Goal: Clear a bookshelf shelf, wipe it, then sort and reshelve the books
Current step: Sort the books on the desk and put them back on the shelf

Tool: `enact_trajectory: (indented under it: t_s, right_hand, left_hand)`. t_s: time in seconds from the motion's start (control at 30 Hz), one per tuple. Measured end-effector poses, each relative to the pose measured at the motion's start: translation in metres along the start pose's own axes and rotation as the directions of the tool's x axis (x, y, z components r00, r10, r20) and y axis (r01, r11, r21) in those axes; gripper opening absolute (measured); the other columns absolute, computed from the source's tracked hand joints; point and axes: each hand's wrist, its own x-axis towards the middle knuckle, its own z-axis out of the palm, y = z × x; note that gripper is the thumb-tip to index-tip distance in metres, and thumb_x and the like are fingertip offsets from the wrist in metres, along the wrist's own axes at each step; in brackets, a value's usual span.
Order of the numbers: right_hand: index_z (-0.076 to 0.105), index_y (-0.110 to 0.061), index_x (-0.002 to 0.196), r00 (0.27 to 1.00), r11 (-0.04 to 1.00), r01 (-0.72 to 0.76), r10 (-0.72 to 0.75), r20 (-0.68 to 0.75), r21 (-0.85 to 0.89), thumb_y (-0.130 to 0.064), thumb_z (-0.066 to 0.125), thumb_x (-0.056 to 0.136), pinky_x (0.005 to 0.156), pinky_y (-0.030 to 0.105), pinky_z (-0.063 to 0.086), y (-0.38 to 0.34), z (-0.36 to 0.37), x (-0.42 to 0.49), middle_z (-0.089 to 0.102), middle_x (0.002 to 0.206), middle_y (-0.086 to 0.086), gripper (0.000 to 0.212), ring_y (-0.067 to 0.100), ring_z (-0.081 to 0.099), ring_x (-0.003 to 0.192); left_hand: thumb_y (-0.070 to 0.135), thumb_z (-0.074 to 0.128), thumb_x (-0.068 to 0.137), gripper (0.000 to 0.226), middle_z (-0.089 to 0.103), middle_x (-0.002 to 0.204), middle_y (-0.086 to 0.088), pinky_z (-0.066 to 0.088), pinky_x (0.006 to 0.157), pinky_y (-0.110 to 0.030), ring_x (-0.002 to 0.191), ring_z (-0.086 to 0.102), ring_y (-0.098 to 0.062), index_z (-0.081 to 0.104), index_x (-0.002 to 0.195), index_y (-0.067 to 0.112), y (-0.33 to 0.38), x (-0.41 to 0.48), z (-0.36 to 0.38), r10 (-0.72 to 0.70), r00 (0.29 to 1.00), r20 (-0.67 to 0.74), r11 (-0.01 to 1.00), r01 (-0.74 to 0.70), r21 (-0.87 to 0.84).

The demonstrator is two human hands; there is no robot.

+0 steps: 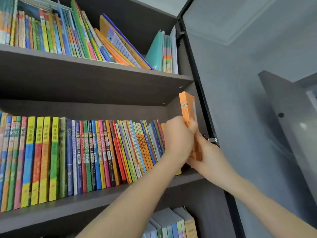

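An orange book (187,107) stands upright at the right end of the middle shelf (103,201), raised above the row. My left hand (178,140) grips its left side about halfway up. My right hand (205,155) holds its lower right edge. To the left, a long row of colourful thin books (85,155) fills the shelf, and those nearest my hands lean to the left. Behind my hands, the bottom of the orange book is hidden.
The upper shelf (103,66) carries more colourful books, with several leaning and a teal folder (157,52) at its right end. A grey cabinet door (240,100) stands open on the right, its hinge (211,139) beside my right hand. Below, grey books (171,224) stand.
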Motion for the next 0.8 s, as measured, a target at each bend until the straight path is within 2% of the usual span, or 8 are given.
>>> enact_trajectory:
  t_s: [0.07, 0.13, 0.2, 0.27, 0.37, 0.5, 0.67, 0.8]
  right_hand:
    - [0.017, -0.028, 0.152, 1.000, 0.998, -0.020, 0.020, 0.001, 0.067, -0.011, 0.063, 0.089, 0.076, 0.016, 0.047, 0.019, 0.010, 0.015, 0.059, 0.098, -0.017, 0.080, 0.004, 0.061, 0.095]
    - [0.017, -0.027, 0.151, 0.999, 0.989, -0.051, 0.050, 0.009, 0.142, -0.007, 0.058, 0.093, 0.073, 0.011, 0.048, 0.033, 0.024, 0.027, 0.058, 0.095, -0.017, 0.074, -0.002, 0.058, 0.088]
    - [0.022, -0.027, 0.148, 0.995, 0.961, -0.095, 0.088, 0.036, 0.260, -0.008, 0.055, 0.095, 0.087, 0.021, 0.052, 0.043, 0.036, 0.040, 0.059, 0.106, -0.013, 0.066, -0.001, 0.057, 0.098]
    - [0.030, -0.029, 0.142, 0.988, 0.925, -0.145, 0.119, 0.095, 0.352, -0.006, 0.054, 0.095, 0.101, 0.029, 0.047, 0.052, 0.047, 0.052, 0.057, 0.117, -0.010, 0.058, -0.001, 0.054, 0.105]
    - [0.043, -0.026, 0.132, 0.960, 0.888, -0.223, 0.128, 0.250, 0.402, 0.001, 0.051, 0.094, 0.103, 0.033, 0.046, 0.070, 0.061, 0.065, 0.059, 0.119, -0.006, 0.047, 0.004, 0.055, 0.108]
    - [0.052, -0.031, 0.117, 0.894, 0.883, -0.227, 0.021, 0.448, 0.411, -0.002, 0.054, 0.093, 0.098, 0.038, 0.050, 0.080, 0.070, 0.077, 0.064, 0.117, -0.004, 0.038, 0.008, 0.060, 0.109]
    - [0.033, -0.038, 0.142, 0.725, 0.854, -0.303, -0.081, 0.684, 0.423, 0.016, 0.058, 0.082, 0.099, 0.044, 0.050, 0.103, 0.069, 0.096, 0.059, 0.129, 0.000, 0.084, 0.017, 0.055, 0.122]
    - [0.022, -0.038, 0.146, 0.589, 0.874, -0.339, -0.091, 0.803, 0.348, 0.022, 0.055, 0.080, 0.091, 0.034, 0.053, 0.109, 0.061, 0.108, 0.057, 0.129, 0.002, 0.095, 0.021, 0.053, 0.122]
  left_hand:
    - [0.027, 0.050, 0.097, 0.041, 0.041, 0.058, 0.006, 0.026, 0.041, -0.016, 0.049, 0.038, -0.006, 0.037, 0.059, 0.018, -0.005, 0.005, 0.015, 0.017, 1.000, 0.014, 0.996, -0.018, 0.086]
    - [0.031, 0.050, 0.097, 0.037, 0.046, 0.062, 0.005, 0.029, 0.045, -0.015, 0.053, 0.044, -0.006, 0.042, 0.063, 0.018, -0.013, 0.012, 0.024, 0.030, 0.999, 0.016, 0.989, -0.032, 0.145]
    - [0.034, 0.050, 0.097, 0.031, 0.055, 0.069, 0.002, 0.041, 0.053, -0.017, 0.062, 0.055, -0.011, 0.053, 0.073, 0.014, -0.023, 0.019, 0.032, 0.042, 0.999, 0.029, 0.975, -0.048, 0.219]
    - [0.036, 0.050, 0.097, 0.030, 0.061, 0.079, -0.003, 0.049, 0.063, -0.021, 0.073, 0.062, -0.015, 0.060, 0.085, 0.010, -0.034, 0.024, 0.039, 0.028, 0.997, 0.072, 0.946, -0.049, 0.320]
    - [0.036, 0.047, 0.098, 0.033, 0.057, 0.077, -0.002, 0.044, 0.060, -0.020, 0.074, 0.060, -0.016, 0.056, 0.079, 0.012, -0.053, 0.024, 0.038, 0.010, 0.993, 0.115, 0.882, -0.063, 0.468]
    - [0.036, 0.057, 0.094, 0.023, 0.057, 0.076, 0.004, 0.035, 0.056, -0.017, 0.068, 0.053, -0.008, 0.054, 0.081, 0.017, -0.082, 0.017, 0.017, 0.043, 0.999, 0.010, 0.825, -0.041, 0.563]
    - [0.038, 0.072, 0.081, 0.038, 0.049, 0.067, 0.010, 0.028, 0.049, -0.014, 0.058, 0.044, -0.003, 0.040, 0.073, 0.020, -0.091, 0.009, 0.006, -0.085, 0.996, 0.001, 0.861, 0.073, 0.503]
    - [0.043, 0.075, 0.076, 0.042, 0.048, 0.071, 0.010, 0.028, 0.050, -0.016, 0.061, 0.043, -0.004, 0.039, 0.074, 0.021, -0.090, 0.003, 0.010, -0.116, 0.993, 0.006, 0.811, 0.091, 0.578]
